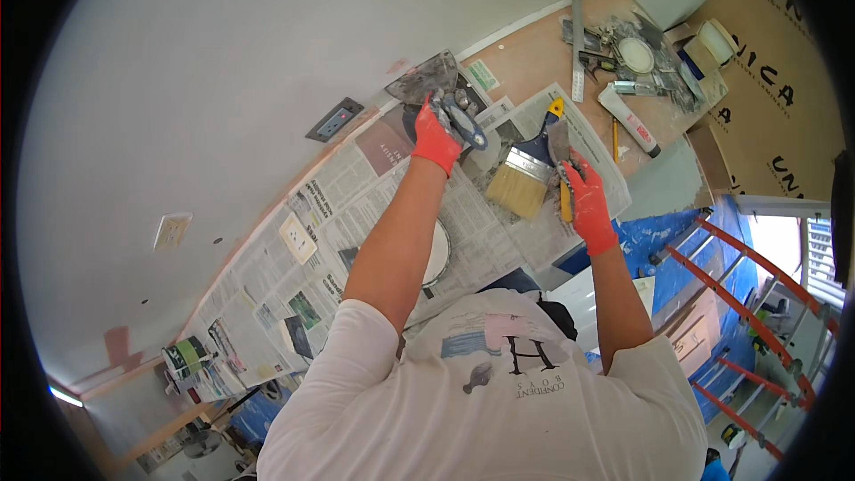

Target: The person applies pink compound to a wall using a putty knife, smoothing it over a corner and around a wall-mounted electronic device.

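My left hand, in a red glove, is closed at a wide filling knife with a grey-blue handle. Its broad, smeared blade lies by the wall, and the fingers are partly hidden. To the right, my red-gloved right hand grips a narrower putty knife. The yellow part of its handle shows beside the fingers, and its grey blade points away from me. Between the hands, a wide paintbrush with pale bristles, a metal band and a dark blue handle rests on newspaper.
Newspaper covers the worktop along the wall. A round white-topped container is partly behind my left arm. Farther off are a white tube, a metal ruler and assorted tools. An orange ladder stands right; a tin sits far left.
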`<state>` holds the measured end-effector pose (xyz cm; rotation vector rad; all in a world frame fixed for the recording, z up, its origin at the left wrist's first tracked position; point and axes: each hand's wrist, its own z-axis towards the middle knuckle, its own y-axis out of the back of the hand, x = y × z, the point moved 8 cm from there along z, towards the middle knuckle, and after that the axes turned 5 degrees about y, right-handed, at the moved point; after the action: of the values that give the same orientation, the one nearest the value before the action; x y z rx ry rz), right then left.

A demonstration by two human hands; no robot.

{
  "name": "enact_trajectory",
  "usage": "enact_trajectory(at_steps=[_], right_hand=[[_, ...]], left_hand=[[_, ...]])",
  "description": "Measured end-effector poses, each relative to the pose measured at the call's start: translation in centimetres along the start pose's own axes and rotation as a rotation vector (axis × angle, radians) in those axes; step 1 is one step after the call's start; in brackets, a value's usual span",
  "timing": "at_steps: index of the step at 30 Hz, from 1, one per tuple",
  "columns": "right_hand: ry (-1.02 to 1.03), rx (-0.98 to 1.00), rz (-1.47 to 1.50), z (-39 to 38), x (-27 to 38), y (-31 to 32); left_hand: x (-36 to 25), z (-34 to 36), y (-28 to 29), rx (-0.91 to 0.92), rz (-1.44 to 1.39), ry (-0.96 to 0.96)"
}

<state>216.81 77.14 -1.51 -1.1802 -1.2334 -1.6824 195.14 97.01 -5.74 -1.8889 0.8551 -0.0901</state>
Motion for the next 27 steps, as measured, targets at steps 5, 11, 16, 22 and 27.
enact_trajectory(at_steps=[5, 11, 16, 22, 27], right_hand=[[-0.108, -0.051, 0.106, 1.1, 0.0, 0.9], [-0.109, -0.061, 0.134, 0.6, 0.3, 2.2], [-0.028, -0.062, 0.003, -1.5, 0.3, 3.6], [-0.291, -0.104, 0.250, -4.5, -1.6, 2.4], [-0.181, -0.086, -0.169, -4.6, 0.9, -0.6]], left_hand=[[-2.7, -0.6, -3.1, 0.104, -0.032, -0.126], [-4.4, -0.7, -4.0, 0.105, -0.010, -0.216], [-4.6, -2.4, -4.1, 0.318, 0.185, -0.250], [-0.7, -16.4, 6.6, -0.052, 1.768, -0.672], [-0.2, -25.4, 12.7, -0.086, 0.927, -0.264]])
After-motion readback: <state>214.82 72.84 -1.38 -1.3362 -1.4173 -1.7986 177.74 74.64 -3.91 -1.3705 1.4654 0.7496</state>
